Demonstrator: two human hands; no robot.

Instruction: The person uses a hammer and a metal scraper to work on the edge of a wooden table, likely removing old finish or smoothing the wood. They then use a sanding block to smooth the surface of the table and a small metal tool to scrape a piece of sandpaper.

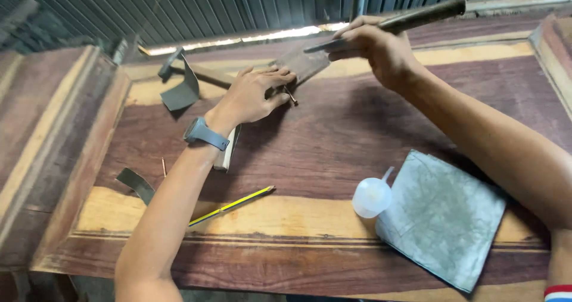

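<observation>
We see the left hand (257, 93), a grey watch (204, 133) on its wrist, pressed flat with fingers spread on a small wooden strip (302, 62) lying on the reddish wooden door panel (333, 147), a nail (290, 95) just beside its fingertips. The right hand (376, 47) is closed around a dark-handled tool (411, 19) held tilted above the strip, its tip near the strip's far end. Nearer to us lie a yellow pencil (232, 205), a white squeeze bottle (372, 196) and a grey sheet of sandpaper (444, 218), and at the far left a curled grey strip (182, 90).
</observation>
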